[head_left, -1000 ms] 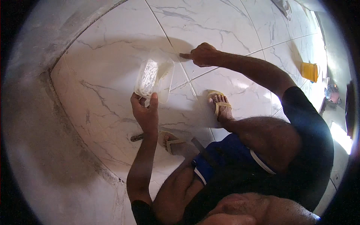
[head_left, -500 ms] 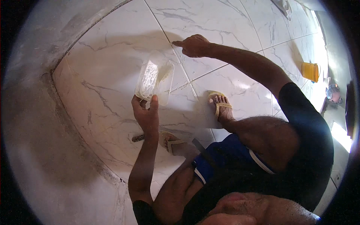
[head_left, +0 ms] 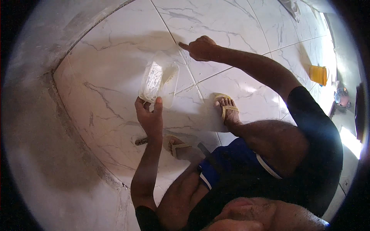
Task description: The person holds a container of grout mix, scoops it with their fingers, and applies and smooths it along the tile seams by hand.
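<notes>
A clear plastic container (head_left: 156, 77) with white residue inside is gripped at its near end by my left hand (head_left: 149, 118), thumb on the rim. Up and to the right of it, my right hand (head_left: 201, 50) has its index finger stretched out at a grout line in the marble-patterned tile floor (head_left: 115, 77), the other fingers curled; whether they hold anything is hidden. The finger's tip looks pale, and I cannot tell whether it touches the tile. A dark elongated object (head_left: 141, 142) lies by my left foot, partly behind my forearm.
A rough grey plastered edge (head_left: 46, 127) borders the tiles on the left. My sandalled feet (head_left: 227, 109) are below the container. A yellow bucket (head_left: 318, 74) stands at the right, near a small pile of indistinct items (head_left: 342, 97). Pale cloth (head_left: 291, 8) lies at the top right.
My right hand has moved up and left along the grout since a second ago, then shifted very slightly back down. My left hand still holds the container in nearly the same place.
</notes>
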The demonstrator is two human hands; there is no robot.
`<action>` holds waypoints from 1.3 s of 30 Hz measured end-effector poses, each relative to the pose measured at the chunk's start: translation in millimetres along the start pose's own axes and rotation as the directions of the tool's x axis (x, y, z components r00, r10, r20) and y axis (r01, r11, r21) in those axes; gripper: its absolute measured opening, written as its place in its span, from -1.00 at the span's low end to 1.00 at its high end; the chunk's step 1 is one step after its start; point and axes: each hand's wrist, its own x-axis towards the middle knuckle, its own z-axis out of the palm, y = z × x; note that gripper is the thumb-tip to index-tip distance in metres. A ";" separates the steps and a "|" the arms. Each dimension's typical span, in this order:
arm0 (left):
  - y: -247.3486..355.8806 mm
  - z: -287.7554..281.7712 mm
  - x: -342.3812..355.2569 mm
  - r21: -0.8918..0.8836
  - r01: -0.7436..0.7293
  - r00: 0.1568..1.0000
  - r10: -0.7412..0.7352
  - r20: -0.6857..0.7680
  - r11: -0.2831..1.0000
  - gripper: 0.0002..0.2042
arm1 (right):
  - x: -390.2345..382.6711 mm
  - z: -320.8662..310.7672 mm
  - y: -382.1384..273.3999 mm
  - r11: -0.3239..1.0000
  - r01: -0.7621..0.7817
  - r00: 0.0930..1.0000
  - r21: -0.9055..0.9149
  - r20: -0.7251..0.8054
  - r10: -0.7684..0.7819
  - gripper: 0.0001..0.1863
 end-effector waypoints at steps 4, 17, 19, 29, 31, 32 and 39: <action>-1.4 -1.9 -1.6 -0.005 -0.018 1.000 0.018 -0.005 1.000 -0.46 | -0.7 -6.9 -4.3 1.000 0.021 0.999 0.017 0.041 -0.022 -0.30; 0.6 2.5 1.6 -0.029 -0.035 0.999 0.035 0.001 0.999 -0.45 | 4.1 -0.7 6.9 0.990 -0.010 0.996 0.141 -0.083 0.022 -0.41; 5.6 2.0 -0.6 -0.005 -0.018 1.000 0.018 -0.010 1.000 -0.45 | 8.2 -7.0 1.2 0.993 -0.024 0.999 0.115 -0.043 0.029 -0.42; -2.2 0.4 1.6 -0.101 -0.026 1.000 0.025 -0.008 0.995 -0.44 | -12.7 -3.1 2.3 0.996 0.078 0.997 -0.047 0.010 -0.078 -0.33; -1.5 -1.6 3.6 0.035 -0.044 0.999 0.044 0.001 0.998 -0.44 | -4.9 -12.6 -2.7 1.000 0.000 1.000 -0.009 -0.008 0.000 -0.32; -2.8 -2.4 3.5 0.035 -0.047 0.999 0.047 0.004 0.998 -0.44 | 1.2 -12.7 -2.8 1.000 0.015 1.000 -0.003 -0.021 -0.015 -0.31; 7.3 0.6 -2.1 -0.036 -0.041 0.999 0.041 -0.002 0.998 -0.45 | -18.4 -0.5 -2.8 0.996 0.091 0.994 -0.022 0.059 -0.090 -0.30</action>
